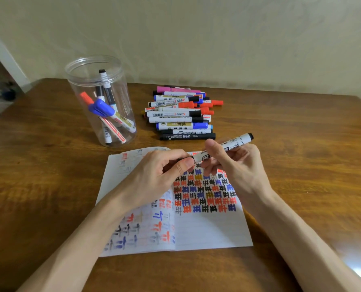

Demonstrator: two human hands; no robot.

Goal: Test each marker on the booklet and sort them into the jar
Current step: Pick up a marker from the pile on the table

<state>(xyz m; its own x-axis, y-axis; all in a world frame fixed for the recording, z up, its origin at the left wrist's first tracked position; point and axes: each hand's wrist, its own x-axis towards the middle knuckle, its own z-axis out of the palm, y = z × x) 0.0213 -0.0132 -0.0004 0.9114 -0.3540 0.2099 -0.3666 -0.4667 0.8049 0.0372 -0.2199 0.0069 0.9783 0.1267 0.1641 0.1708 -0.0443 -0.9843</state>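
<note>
Holds a white marker (pixel 223 147) over the far edge of the open booklet (pixel 207 228), tilted, black tail end up and to the right. Wraps right grip (pixel 236 165) round the barrel, thumb on top, fingers curled beneath. Pinches the marker's lower left end in left grip (pixel 160 173), thumb and forefinger closed on it; cap or tip there hidden by the fingers. Keeps booklet flat on the tabletop (pixel 301 165), right page filled with rows of red, blue and black characters, left page with fainter strokes in the same colours. Stands the clear jar (pixel 124 98) upright at far left, well apart from both hands, open at the top, with several markers (pixel 103 108) leaning inside, blue, red and black caps among them. Has a pile (pixel 181 112) of more lying crosswise beyond the booklet, just right of the jar. Backs onto a pale wall (pixel 217 39).
</note>
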